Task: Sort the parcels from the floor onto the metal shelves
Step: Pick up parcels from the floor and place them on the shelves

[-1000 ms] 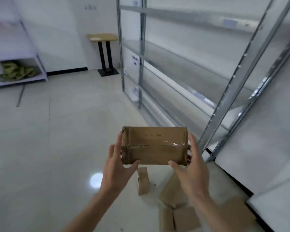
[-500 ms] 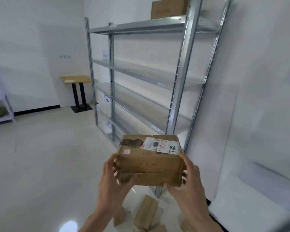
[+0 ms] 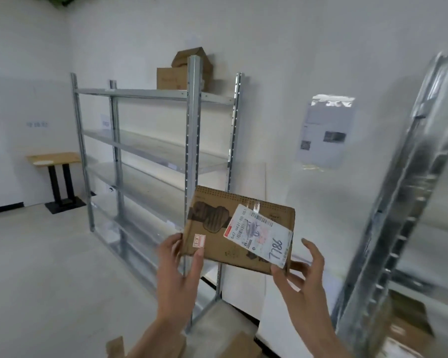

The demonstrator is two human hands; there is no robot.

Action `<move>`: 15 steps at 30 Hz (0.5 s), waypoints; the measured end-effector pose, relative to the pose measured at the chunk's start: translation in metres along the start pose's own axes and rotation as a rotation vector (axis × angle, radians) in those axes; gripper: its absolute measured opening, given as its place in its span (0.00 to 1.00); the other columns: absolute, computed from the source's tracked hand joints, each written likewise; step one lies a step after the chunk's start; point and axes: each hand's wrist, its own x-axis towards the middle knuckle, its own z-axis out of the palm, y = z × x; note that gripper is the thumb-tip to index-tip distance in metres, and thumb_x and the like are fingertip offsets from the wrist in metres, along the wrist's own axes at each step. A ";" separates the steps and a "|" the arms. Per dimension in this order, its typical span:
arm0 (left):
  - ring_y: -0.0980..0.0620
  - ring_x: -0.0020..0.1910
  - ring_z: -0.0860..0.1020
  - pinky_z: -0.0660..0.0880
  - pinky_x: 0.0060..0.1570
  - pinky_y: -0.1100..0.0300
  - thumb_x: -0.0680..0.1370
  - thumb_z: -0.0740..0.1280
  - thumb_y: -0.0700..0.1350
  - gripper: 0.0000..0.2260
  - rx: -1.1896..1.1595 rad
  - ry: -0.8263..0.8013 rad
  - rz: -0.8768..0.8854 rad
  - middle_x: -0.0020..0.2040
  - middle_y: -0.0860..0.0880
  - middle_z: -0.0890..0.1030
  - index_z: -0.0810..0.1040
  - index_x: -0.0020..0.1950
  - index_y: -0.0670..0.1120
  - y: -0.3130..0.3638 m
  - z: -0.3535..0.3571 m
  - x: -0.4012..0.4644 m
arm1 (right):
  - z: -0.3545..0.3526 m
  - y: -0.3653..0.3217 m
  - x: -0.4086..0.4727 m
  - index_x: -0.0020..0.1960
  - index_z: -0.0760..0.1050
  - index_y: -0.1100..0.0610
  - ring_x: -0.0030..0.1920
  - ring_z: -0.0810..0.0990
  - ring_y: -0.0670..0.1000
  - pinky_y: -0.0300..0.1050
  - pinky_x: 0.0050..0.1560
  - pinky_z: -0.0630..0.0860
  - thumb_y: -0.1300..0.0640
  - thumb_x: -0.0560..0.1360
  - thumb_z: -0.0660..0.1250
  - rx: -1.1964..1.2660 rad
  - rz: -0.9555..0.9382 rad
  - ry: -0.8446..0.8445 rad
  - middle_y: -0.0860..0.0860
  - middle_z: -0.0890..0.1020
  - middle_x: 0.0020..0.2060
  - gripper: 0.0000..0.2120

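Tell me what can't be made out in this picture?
- Brown cardboard parcel held by both hands: white label's fine print is too small.
- White wall notice: blurred.
- Brown cardboard boxes on the top shelf: partly behind the metal upright.
- Floor parcels: cut off by the bottom edge.

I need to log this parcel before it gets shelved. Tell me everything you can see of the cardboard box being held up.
The brown cardboard box is flat and rectangular, tilted with its broad face toward the camera. That face bears a dark printed graphic, a small red-edged sticker and a white shipping label with barcodes and handwritten "7786"; clear tape crosses its top edge. The left hand pinches its lower left corner, the right hand its lower right. It is in mid-air before the grey metal shelving unit.
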 end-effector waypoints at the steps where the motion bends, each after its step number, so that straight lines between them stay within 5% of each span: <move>1: 0.61 0.63 0.77 0.76 0.65 0.51 0.78 0.71 0.55 0.20 0.003 -0.009 0.020 0.61 0.64 0.77 0.70 0.66 0.55 0.014 0.010 -0.001 | -0.019 -0.007 0.000 0.74 0.55 0.27 0.50 0.85 0.42 0.32 0.42 0.79 0.56 0.75 0.76 0.000 0.008 -0.026 0.48 0.82 0.54 0.42; 5: 0.60 0.65 0.76 0.75 0.65 0.62 0.77 0.74 0.44 0.22 -0.023 -0.085 0.122 0.61 0.64 0.77 0.71 0.67 0.59 0.075 0.045 -0.008 | -0.082 -0.031 -0.005 0.75 0.42 0.20 0.49 0.86 0.43 0.36 0.45 0.81 0.58 0.70 0.82 -0.065 -0.006 -0.061 0.49 0.84 0.52 0.60; 9: 0.52 0.73 0.70 0.73 0.68 0.51 0.76 0.76 0.49 0.25 -0.019 -0.164 0.242 0.73 0.56 0.70 0.71 0.69 0.61 0.124 0.074 -0.011 | -0.125 -0.049 -0.014 0.74 0.37 0.20 0.52 0.86 0.43 0.34 0.43 0.81 0.57 0.67 0.84 -0.086 -0.011 -0.029 0.45 0.85 0.55 0.65; 12: 0.56 0.77 0.64 0.71 0.70 0.48 0.74 0.73 0.56 0.26 -0.039 -0.225 0.257 0.77 0.60 0.62 0.68 0.68 0.72 0.153 0.089 -0.015 | -0.151 -0.065 -0.024 0.72 0.36 0.18 0.55 0.85 0.44 0.36 0.44 0.81 0.58 0.65 0.85 -0.052 -0.036 -0.011 0.43 0.81 0.64 0.68; 15: 0.56 0.79 0.59 0.69 0.72 0.42 0.75 0.71 0.59 0.26 -0.023 -0.260 0.267 0.79 0.62 0.59 0.67 0.70 0.71 0.166 0.100 -0.022 | -0.170 -0.080 -0.037 0.72 0.38 0.18 0.55 0.86 0.46 0.43 0.49 0.84 0.59 0.63 0.86 -0.047 -0.056 0.014 0.42 0.81 0.65 0.68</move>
